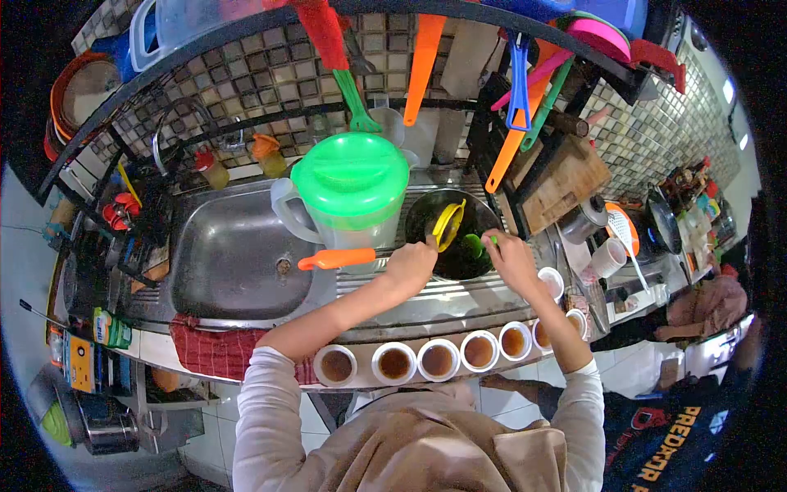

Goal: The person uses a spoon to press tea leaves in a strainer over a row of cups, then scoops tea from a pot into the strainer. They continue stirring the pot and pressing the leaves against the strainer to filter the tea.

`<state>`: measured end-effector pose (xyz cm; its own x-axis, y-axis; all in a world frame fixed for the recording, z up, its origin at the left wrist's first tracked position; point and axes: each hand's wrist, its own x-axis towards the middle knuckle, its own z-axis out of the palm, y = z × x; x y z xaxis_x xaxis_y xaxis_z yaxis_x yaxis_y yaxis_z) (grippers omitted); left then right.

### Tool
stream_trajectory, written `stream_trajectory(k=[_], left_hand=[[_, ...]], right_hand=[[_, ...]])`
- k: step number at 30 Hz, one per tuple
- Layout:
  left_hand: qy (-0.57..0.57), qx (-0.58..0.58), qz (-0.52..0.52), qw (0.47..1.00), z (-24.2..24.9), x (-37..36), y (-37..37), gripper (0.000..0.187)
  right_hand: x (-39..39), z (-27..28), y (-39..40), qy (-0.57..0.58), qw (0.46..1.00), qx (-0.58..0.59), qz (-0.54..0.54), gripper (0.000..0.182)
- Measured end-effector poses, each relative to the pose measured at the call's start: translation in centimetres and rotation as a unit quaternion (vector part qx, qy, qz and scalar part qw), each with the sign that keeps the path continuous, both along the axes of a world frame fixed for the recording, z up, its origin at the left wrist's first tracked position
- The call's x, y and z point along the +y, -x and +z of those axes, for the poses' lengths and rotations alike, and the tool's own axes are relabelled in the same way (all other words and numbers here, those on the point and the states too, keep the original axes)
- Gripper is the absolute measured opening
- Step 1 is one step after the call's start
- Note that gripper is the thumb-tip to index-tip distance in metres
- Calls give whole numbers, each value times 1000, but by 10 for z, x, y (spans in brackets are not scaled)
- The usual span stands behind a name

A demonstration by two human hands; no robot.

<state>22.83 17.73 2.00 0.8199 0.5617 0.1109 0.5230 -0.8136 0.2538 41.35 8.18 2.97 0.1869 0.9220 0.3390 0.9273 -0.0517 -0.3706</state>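
Note:
My left hand (412, 264) is closed on the handle of a yellow strainer (448, 225), held over a dark pot (418, 215). My right hand (510, 256) is closed round the end of a green ladle (473, 245), whose bowl is down in the pot. What the pot holds is dark and hard to make out. A row of several white cups (438, 360) with brown liquid lines the counter's front edge, below my hands. Left of the pot stands a clear pitcher (348, 189) with a green lid, an orange handle lying before it.
A steel sink (238, 254) lies at the left, with a red cloth (205, 348) along its front edge. Utensils hang from a dark rack overhead. A cutting board (566, 184) and a lidded pot (584, 220) stand right. Another person (711, 307) is at far right.

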Motion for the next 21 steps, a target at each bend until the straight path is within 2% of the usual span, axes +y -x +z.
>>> stream_trajectory(k=[5, 6, 11, 13, 16, 21], left_hand=[[-74, 8, 20, 997, -18, 6, -5, 17], [-64, 13, 30, 997, -18, 6, -6, 16], [-29, 26, 24, 999, -19, 13, -5, 17], [38, 31, 14, 999, -21, 17, -4, 21], [104, 15, 36, 994, -11, 19, -4, 25], [123, 13, -5, 992, -9, 20, 4, 30]], right_hand=[[-7, -5, -2, 0, 995, 101, -22, 26], [-8, -5, -3, -1, 989, 143, -30, 26], [-11, -10, -8, -43, 988, 127, -74, 27], [-12, -7, -7, -65, 989, 111, -77, 27], [-14, -3, -5, -27, 991, 98, -87, 27], [-15, -2, -5, -27, 980, 187, -61, 29]])
